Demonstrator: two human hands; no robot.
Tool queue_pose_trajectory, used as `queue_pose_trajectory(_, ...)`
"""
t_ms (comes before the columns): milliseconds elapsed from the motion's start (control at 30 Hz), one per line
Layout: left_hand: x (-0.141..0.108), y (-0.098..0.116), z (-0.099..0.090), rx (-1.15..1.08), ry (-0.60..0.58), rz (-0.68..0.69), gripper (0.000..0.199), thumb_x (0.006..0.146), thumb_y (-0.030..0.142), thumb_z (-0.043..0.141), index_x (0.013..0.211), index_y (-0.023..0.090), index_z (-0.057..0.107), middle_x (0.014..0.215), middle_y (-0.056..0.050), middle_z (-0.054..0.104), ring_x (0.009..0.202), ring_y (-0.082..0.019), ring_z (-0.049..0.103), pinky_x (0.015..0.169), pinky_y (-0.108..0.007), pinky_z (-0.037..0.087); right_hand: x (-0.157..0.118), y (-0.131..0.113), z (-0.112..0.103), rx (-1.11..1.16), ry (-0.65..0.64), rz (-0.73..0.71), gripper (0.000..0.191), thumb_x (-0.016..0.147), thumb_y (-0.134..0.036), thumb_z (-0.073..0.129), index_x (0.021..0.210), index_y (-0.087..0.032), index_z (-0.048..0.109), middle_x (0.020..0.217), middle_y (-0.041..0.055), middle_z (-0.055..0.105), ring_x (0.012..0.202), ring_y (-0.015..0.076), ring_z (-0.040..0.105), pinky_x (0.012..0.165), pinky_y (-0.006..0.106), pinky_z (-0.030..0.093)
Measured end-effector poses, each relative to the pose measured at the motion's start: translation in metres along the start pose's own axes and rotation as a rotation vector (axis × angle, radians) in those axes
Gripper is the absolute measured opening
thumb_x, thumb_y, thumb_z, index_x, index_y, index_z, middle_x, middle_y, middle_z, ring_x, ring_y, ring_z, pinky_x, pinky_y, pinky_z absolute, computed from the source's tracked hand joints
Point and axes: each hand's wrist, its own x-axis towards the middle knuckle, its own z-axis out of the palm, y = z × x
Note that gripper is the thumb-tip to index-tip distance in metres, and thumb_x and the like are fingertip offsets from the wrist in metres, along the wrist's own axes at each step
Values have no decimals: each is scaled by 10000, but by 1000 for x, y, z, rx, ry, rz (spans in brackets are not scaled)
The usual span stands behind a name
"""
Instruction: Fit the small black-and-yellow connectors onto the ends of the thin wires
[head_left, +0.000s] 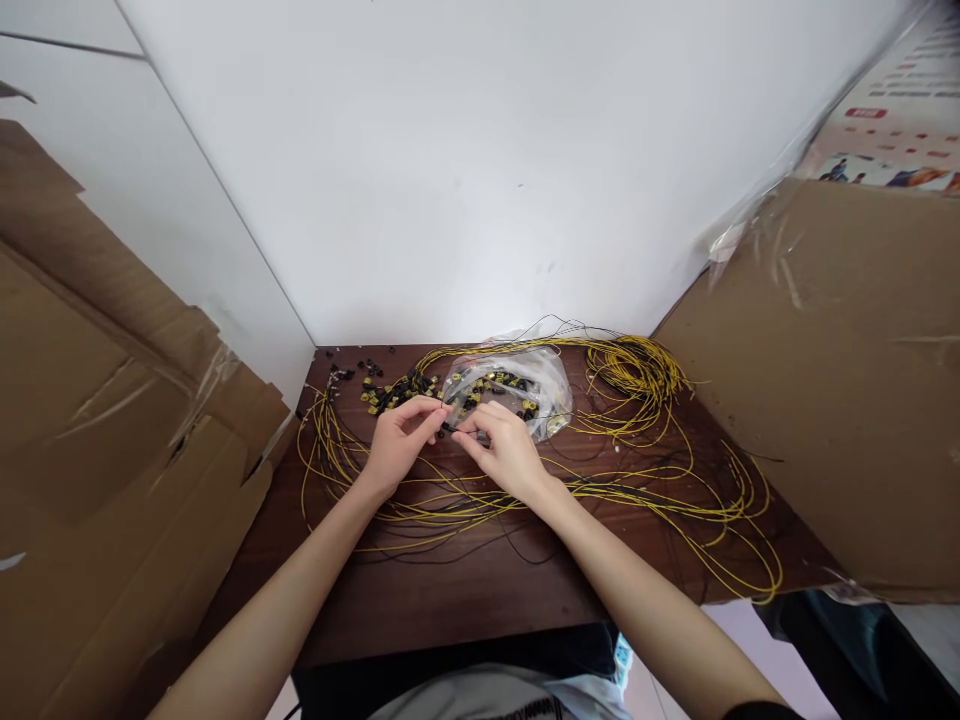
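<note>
My left hand [405, 440] is closed in a pinch, thumb against forefinger, at the near edge of a clear plastic bag. Beside it, my right hand [504, 447] pinches too, its fingertips close to those of the left. A small black piece [448, 427] shows between the fingertips, with a thin black wire at it; its exact shape is too small to make out. Behind the hands, the plastic bag [553, 378] holds several yellow and black small parts. More yellow and black parts [379, 398] lie loose left of the bag. Long yellow and black wires [622, 490] run beneath both wrists.
A coil of yellow wires [634, 370] lies at the back right of the brown table [450, 610]. Tiny black bits [367, 366] are scattered at the back left. Cardboard walls [112, 450] flank the table on both sides, and a white wall [480, 180] closes the back.
</note>
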Motion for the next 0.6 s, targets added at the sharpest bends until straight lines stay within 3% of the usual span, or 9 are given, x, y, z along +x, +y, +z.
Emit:
queue_pose_trajectory(233,3,-2,-4,-178,70,-115,224,671,274,688,844,134,661,721,-35,658,507,-75,475,518,-228,402,-1,-3,-1,24,-70,-66,132,829,-245,561,712,-183,563,673,7,538,672,145,476,644,263,367)
queue_pose_trajectory(600,10,-9,-13,-490,236,-121,190,676,261,683,814,144,623,735,-15,628,564,-67,503,509,-205,416,-1,-2,-5,-1,-136,-114,137,825,-227,565,698,-178,545,658,-3,524,654,133,474,629,251,349)
